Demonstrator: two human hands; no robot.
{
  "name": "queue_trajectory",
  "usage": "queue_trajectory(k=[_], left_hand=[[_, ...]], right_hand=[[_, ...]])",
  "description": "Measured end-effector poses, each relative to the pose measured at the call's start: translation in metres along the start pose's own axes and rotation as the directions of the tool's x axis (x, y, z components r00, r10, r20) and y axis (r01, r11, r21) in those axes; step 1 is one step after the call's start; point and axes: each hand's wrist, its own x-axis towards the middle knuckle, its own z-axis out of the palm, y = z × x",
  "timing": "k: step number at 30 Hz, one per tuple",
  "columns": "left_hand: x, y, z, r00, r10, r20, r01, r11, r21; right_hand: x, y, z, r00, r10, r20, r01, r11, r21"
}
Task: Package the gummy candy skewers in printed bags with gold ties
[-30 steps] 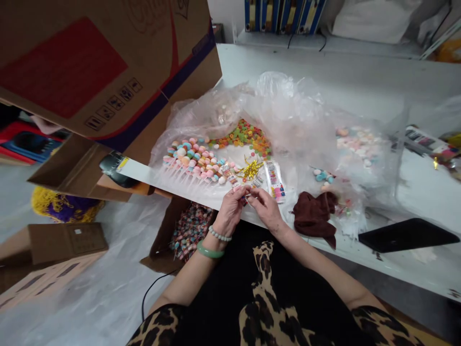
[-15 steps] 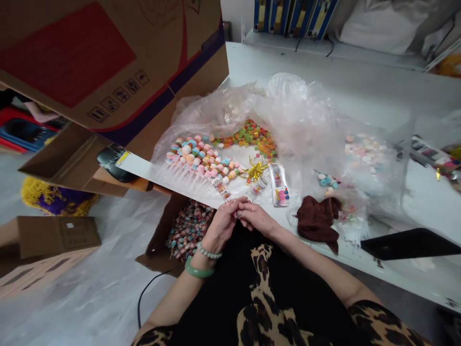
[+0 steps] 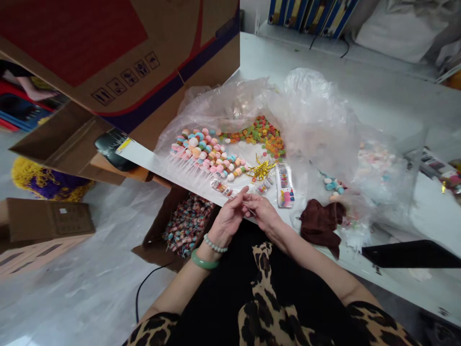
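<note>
At the table's front edge my left hand [image 3: 230, 217] and my right hand [image 3: 265, 211] meet, fingertips pinched together. Whatever they hold between them is too small and hidden to name. Just beyond the fingers lie small printed packets [image 3: 222, 188], a longer printed packet [image 3: 285, 185] and a bunch of gold twist ties [image 3: 262, 170]. Behind these, pastel round candies on white sticks [image 3: 201, 151] lie in rows on clear plastic. Small orange, green and red rings [image 3: 272, 139] are heaped farther back. A brown cloth [image 3: 320, 223] rests to the right of my right hand.
A large cardboard box [image 3: 194, 96] stands at the left. Below the table edge, an open carton [image 3: 153, 240] holds many small wrapped pieces [image 3: 189, 223]. Crumpled clear plastic [image 3: 309, 115] and a black flat device [image 3: 414, 253] are on the table. Another person's arm [image 3: 34, 89] shows far left.
The view has shifted slightly, moving the table things a little rightward. My hands stay together, with the right hand's fingers turned a bit and the left thumb raised.
</note>
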Motion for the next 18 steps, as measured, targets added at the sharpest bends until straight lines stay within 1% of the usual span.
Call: queue_trajectory(k=[1,2,3,4,5,6,7,9,10,11,12,13,14,15,16,17,18], left_hand=[[0.000,0.000,-0.002,1.000,-0.001,0.029,0.000,0.999,0.053],[0.000,0.000,-0.003,0.999,0.002,0.051,-0.008,0.994,0.111],[0.000,0.000,-0.004,0.998,0.014,0.068,-0.025,0.986,0.162],[0.000,0.000,-0.004,0.996,0.036,0.080,-0.052,0.978,0.202],[0.000,0.001,-0.004,0.994,0.070,0.090,-0.089,0.969,0.231],[0.000,0.003,-0.003,0.990,0.109,0.094,-0.130,0.959,0.253],[0.000,0.006,-0.003,0.983,0.159,0.090,-0.177,0.946,0.272],[0.000,0.016,-0.004,0.957,0.282,0.063,-0.286,0.901,0.327],[-0.001,0.020,-0.005,0.938,0.342,0.055,-0.338,0.869,0.362],[-0.001,0.025,-0.007,0.925,0.374,0.063,-0.368,0.842,0.395],[-0.001,0.028,-0.008,0.930,0.356,0.089,-0.359,0.832,0.423],[0.000,0.029,-0.009,0.950,0.285,0.127,-0.311,0.840,0.445],[0.000,0.029,-0.010,0.970,0.178,0.163,-0.235,0.856,0.460],[0.002,0.028,-0.011,0.980,0.075,0.184,-0.155,0.870,0.468],[0.003,0.025,-0.011,0.984,0.013,0.176,-0.096,0.875,0.474],[0.005,0.022,-0.011,0.990,0.017,0.138,-0.083,0.871,0.484],[0.007,0.020,-0.012,0.992,0.104,0.074,-0.127,0.853,0.507]], right_hand=[[0.001,0.002,0.000,0.994,0.105,0.039,-0.110,0.982,0.153],[0.002,0.003,0.001,0.977,0.198,0.078,-0.212,0.931,0.296],[0.003,0.004,0.002,0.955,0.275,0.108,-0.294,0.854,0.430],[0.003,0.003,0.002,0.940,0.321,0.116,-0.333,0.787,0.520],[0.003,0.002,0.003,0.939,0.329,0.097,-0.326,0.768,0.551],[0.002,0.000,0.003,0.948,0.311,0.069,-0.299,0.795,0.528],[0.002,-0.004,0.003,0.963,0.268,0.034,-0.253,0.854,0.455],[0.004,-0.014,-0.001,0.990,0.119,-0.072,-0.102,0.974,0.202],[0.006,-0.020,-0.003,0.991,0.028,-0.129,-0.018,0.997,0.073],[0.008,-0.027,-0.005,0.983,-0.053,-0.174,0.052,0.999,-0.014],[0.012,-0.032,-0.007,0.977,-0.099,-0.187,0.094,0.995,-0.040],[0.015,-0.036,-0.007,0.983,-0.099,-0.155,0.099,0.995,-0.005],[0.019,-0.039,-0.006,0.995,-0.060,-0.084,0.066,0.995,0.069],[0.024,-0.041,-0.003,1.000,-0.010,-0.012,0.012,0.988,0.152],[0.028,-0.041,0.001,0.999,0.027,0.023,-0.032,0.974,0.225],[0.032,-0.040,0.005,0.999,0.043,0.005,-0.042,0.960,0.279],[0.036,-0.038,0.009,0.998,0.034,-0.061,-0.014,0.950,0.311]])
